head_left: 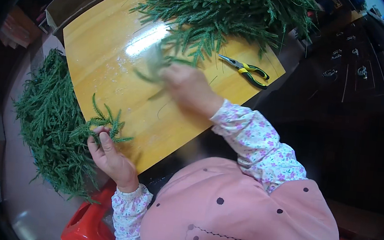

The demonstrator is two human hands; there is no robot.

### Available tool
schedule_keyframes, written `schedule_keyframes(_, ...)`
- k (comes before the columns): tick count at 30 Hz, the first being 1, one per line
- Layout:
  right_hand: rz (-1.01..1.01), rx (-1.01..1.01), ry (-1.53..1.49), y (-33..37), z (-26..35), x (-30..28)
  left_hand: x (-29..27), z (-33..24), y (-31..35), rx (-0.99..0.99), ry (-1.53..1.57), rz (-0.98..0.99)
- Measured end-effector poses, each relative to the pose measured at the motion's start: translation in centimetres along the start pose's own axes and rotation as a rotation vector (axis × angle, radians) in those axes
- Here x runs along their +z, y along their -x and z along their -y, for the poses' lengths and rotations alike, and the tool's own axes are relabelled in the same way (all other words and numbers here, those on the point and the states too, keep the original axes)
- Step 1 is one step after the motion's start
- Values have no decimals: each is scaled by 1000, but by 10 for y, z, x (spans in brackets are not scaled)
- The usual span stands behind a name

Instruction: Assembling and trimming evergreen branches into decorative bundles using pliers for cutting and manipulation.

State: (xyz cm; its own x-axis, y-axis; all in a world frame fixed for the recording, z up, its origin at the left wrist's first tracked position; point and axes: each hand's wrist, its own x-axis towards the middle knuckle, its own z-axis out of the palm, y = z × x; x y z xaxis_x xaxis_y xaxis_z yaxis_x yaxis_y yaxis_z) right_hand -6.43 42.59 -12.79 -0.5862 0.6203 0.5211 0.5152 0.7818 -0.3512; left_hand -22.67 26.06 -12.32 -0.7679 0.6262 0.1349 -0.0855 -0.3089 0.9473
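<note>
Green artificial pine sprigs, loose heap [49, 119]: lies off the left edge of the glossy yellow wooden table [108, 71], below its surface.
Small green artificial pine sprig [105, 122]: at the table's lower left edge, pinched between thumb and fingers of the left hand [111, 156], which is closed around its stem; tips fan upward over the wood.
Red plastic object [89, 231]: below the left hand, off the table's near corner.
Right hand [186, 86]: over the table's middle, blurred; another green sprig [153, 64] shows at its fingers, though whether they are closed on it cannot be told.
Large pile of green pine branches [222, 13]: on the table's far end.
Yellow-and-black-handled pliers [248, 72]: flat on the table's right edge, just beside that pile.
</note>
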Motion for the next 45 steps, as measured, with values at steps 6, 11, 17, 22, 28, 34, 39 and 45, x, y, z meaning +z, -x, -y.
schedule_keyframes(6, -157, -187, -112, 0, 15, -22, 17, -7, 8, -10, 42, -28)
schedule_keyframes(11, 76, -373, -205, 27, 44, -14, 43, -9, 15, -62, 176, -97)
schedule_keyframes(17, 8, -184, -95, 45, -5, -43, 32, 2, 16, 84, 20, -73)
schedule_keyframes(22, -153, -56, -55, 35, -3, -61, 32, 2, 29, 93, -42, 3)
schedule_keyframes(28, 45, -122, -74, 18, 13, -56, 67, -6, 46, 54, -150, -69)
schedule_keyframes(34, -180, -196, 31, 17, -15, -72, 36, -2, 30, 87, -229, 76)
schedule_keyframes(39, -12, 193, 384, 53, -55, -87, -13, 11, 6, -2, -185, 188)
schedule_keyframes(45, 89, 124, 573, 86, -31, -59, -73, 17, -18, -178, -67, 215)
